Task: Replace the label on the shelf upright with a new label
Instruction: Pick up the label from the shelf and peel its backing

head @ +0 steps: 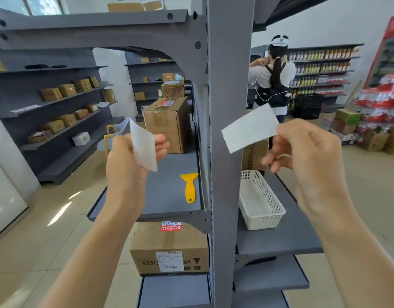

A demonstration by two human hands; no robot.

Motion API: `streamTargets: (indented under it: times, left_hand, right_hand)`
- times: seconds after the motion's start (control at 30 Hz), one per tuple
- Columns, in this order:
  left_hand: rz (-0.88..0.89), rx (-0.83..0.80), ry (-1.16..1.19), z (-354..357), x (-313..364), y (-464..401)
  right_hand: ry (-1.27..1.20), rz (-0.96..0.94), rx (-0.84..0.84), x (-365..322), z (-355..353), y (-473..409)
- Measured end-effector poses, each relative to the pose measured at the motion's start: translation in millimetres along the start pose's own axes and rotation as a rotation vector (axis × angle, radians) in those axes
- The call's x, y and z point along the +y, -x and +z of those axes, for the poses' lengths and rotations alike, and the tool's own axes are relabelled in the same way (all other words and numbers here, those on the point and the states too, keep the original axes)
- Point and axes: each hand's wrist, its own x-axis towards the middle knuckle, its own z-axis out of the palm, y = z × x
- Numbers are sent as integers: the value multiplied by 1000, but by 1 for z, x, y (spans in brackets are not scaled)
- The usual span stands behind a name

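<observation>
Paper in both hands. I see my left hand (133,156) pinching a white sheet (143,147) left of the grey upright (227,152). My right hand (302,147) pinches a white label (249,130) by its right end, and the label's left end reaches in front of the upright. A yellow scraper (190,186) lies on the left shelf (165,196). A white basket (260,201) sits on the right shelf (287,236).
</observation>
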Motion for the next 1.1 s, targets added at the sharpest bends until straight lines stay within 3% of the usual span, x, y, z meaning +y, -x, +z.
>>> streamTargets:
  times: [0.13,0.27,0.4,0.67,0.73,0.83,0.97,1.1]
  left_hand:
    - [83,5,-78,11,6,8]
    - [154,-174,-220,32,-2,28]
    - [376,-367,-450,63,-29,50]
    - [472,-406,-632,132,-108,56]
    - [421,-383,-622,143,-135,54]
    - [209,-361,-630,155,-176,46]
    - [-97,-158,-645,161,-223,19]
    - [-170,-159,-802,158,-261,1]
  right_hand:
    - [76,-53,-15,2,2,1]
    - [130,-78,-20,1,-4,1]
    - [178,-84,30,4,-25,-3]
    - [367,-41,194,30,-85,-15]
    - [394,16,210,43,-97,-19]
    - [416,127,209,67,-114,-25]
    - [454,240,181,95,-128,-35]
    - [487,296,119,117,-133,-47]
